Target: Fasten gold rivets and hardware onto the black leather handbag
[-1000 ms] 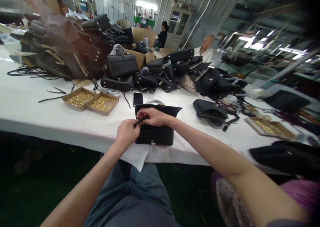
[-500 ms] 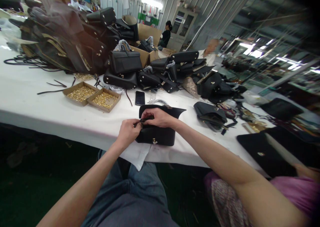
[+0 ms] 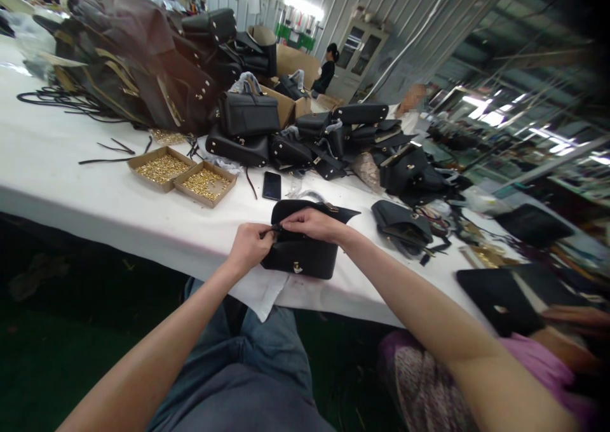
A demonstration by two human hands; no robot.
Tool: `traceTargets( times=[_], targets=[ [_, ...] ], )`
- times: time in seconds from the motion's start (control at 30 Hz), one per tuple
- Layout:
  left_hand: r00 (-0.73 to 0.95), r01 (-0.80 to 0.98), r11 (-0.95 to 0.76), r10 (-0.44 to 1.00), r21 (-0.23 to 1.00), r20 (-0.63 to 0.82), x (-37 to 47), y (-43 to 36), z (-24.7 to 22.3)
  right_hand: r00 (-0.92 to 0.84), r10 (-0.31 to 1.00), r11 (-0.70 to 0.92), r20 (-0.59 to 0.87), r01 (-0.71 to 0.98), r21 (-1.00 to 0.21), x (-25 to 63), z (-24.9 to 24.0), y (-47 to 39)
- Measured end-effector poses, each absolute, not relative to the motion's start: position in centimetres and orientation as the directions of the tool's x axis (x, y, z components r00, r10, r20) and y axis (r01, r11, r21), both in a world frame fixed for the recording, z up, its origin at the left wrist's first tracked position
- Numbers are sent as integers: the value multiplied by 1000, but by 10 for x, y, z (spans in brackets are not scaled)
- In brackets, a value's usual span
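Note:
A black handbag with a gold clasp lies in front of me near the table's edge, its flap folded back. At the bag's left top corner my left hand is closed, thumb and fingers pinching a narrow dark strip. My right hand reaches over the bag opening, its fingertips pinched at the same strip close to the left hand. Whether the strip is a loose strap or part of the bag's side is too small to tell.
Two cardboard trays of small gold fittings stand at left, near a phone. Black handbags are heaped along the back. Another bag lies to my right. A co-worker's hand rests by a black bag piece.
The view has shifted slightly. The right hand's fingers have straightened and lie flatter over the bag opening. Both hands stay at the bag's left corner. The co-worker's hand has moved onto the bag piece.

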State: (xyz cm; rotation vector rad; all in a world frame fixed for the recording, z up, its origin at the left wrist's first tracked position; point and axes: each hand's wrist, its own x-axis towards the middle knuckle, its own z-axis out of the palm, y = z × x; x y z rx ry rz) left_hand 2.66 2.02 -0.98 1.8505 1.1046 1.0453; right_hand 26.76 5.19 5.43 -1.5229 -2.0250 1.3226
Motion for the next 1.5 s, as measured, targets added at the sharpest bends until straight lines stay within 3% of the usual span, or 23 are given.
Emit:
traceTargets(
  times=[0.33, 0.53, 0.77, 1.07, 1.3, 1.5],
  targets=[
    [331, 294, -349, 910, 890, 248, 24, 20, -15, -524, 814, 167, -251, 625, -762, 262, 65, 53],
    [342, 288, -357, 905, 888, 253, 23, 23, -15, -500, 822, 139, -273, 641, -755, 266, 63, 50],
    [341, 306, -368, 903, 878, 260, 22, 23, -18, -433, 882, 179, -187, 674, -717, 257, 50, 42],
    [336, 314, -373, 904, 873, 265, 22, 23, -22, -385, 922, 308, -32, 783, -540, 235, 48, 22],
    [350, 309, -379, 898, 872, 266, 23, 25, -23, -400, 916, 363, -27, 857, -367, 226, 47, 16],
    [376, 296, -400, 883, 867, 280, 22, 24, -23, -402, 915, 372, -19, 863, -343, 225, 43, 18]
  ],
)
